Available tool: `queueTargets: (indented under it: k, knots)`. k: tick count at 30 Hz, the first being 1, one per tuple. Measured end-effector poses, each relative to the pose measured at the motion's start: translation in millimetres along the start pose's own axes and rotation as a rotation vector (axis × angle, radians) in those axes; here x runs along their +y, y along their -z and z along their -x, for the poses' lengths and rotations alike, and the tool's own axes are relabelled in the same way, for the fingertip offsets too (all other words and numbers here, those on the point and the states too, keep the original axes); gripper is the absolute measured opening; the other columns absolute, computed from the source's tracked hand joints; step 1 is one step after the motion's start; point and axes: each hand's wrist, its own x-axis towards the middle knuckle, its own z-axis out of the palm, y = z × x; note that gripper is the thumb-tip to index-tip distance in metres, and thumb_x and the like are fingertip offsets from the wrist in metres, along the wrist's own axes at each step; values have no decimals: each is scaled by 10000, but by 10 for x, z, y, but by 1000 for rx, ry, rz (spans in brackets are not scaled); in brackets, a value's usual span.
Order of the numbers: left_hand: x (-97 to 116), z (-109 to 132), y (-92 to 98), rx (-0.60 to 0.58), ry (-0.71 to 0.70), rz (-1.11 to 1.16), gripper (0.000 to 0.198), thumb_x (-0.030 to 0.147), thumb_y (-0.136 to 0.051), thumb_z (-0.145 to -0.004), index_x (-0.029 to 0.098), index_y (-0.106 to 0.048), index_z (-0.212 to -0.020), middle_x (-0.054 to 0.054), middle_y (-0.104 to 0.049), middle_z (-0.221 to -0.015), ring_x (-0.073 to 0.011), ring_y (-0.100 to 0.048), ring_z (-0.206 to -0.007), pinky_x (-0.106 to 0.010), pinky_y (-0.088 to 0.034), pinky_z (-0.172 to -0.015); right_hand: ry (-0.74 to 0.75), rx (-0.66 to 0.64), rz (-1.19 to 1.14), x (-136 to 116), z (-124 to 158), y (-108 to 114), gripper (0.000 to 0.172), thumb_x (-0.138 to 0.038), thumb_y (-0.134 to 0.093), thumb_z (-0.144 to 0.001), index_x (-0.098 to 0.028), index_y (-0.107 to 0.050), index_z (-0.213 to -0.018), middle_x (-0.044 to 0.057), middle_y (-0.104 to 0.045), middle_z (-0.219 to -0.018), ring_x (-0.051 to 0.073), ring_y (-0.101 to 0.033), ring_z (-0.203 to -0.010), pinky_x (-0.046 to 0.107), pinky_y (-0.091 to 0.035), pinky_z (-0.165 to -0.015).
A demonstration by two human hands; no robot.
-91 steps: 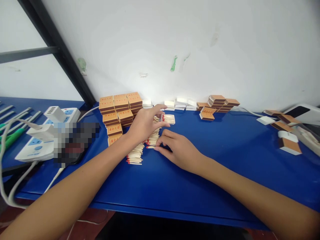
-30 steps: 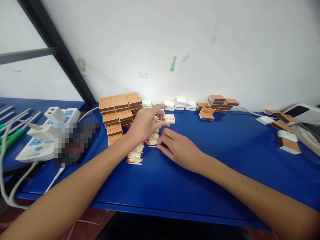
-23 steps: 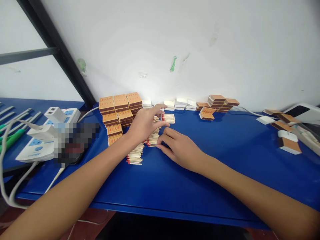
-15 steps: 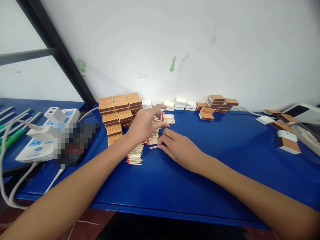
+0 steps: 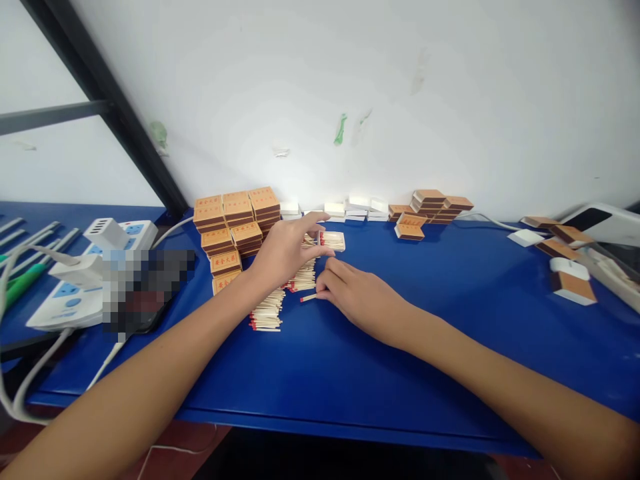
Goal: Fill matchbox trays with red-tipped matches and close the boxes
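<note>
My left hand (image 5: pixel 287 250) reaches over a pile of loose matches, thumb and fingers curled about the left end of a small white matchbox tray (image 5: pixel 334 241). Red-headed matches lie inside that tray. Lower and to the right, my right hand (image 5: pixel 357 300) pinches a match (image 5: pixel 309 297) between thumb and fingertips, its red head pointing left. Loose matches (image 5: pixel 267 310) lie heaped below and partly behind my left hand and wrist. Stacked orange matchboxes (image 5: pixel 237 207) stand just left of my left hand, some hidden by the forearm.
White trays (image 5: pixel 357 205) line the wall, with more matchboxes (image 5: pixel 430 207) to their right. A power strip (image 5: pixel 60 307) with cables and a partly blurred dark phone (image 5: pixel 150 313) lie left. Matchbox pieces (image 5: pixel 573 287) and a white device (image 5: pixel 605 223) sit far right on the blue table (image 5: pixel 400 393).
The view has shifted slightly. My right hand has drawn the match a little away from the heap, toward the right. My left hand keeps its place at the tray.
</note>
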Motion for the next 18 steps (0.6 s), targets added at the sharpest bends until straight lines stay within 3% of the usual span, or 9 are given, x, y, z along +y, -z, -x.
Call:
queueTargets:
  k: [4,8,11,18]
  knots:
    - [-16,5,-13,-15,-13,0,522,246,-871,-824,221,-634,-1288,-47,-800,-1111,-206,-774,-1033,-283,-577,-883,-98,163,-24,197,31,119,162,-255,-460,-1081,-184,-593,-1021,84,-599,-1028,198,-606,-831,308,-458,-652]
    - [19,11,-24,-24,-33,19,543,303,-889,-803,225,-643,-1281,-53,-805,-1098,-205,-782,-981,-282,-566,-871,-234,325,6,409,31,206,168,-272,-450,-1079,-182,-587,-1046,99,-586,-1037,222,-603,-857,324,-453,-685]
    - [76,17,-31,-23,-48,43,575,351,-908,-768,224,-651,-1266,-53,-809,-1087,-191,-782,-944,-274,-562,-870,-285,350,42,473,26,211,149,-260,-474,-1064,-180,-594,-1027,93,-576,-1007,226,-597,-839,326,-435,-672]
    - [168,30,-27,-47,-57,68,559,348,-895,-783,236,-644,-1270,-27,-812,-1080,-171,-778,-927,-255,-559,-863,-242,342,113,447,40,204,144,-223,-480,-1049,-169,-614,-1048,103,-590,-1010,228,-590,-845,325,-414,-653]
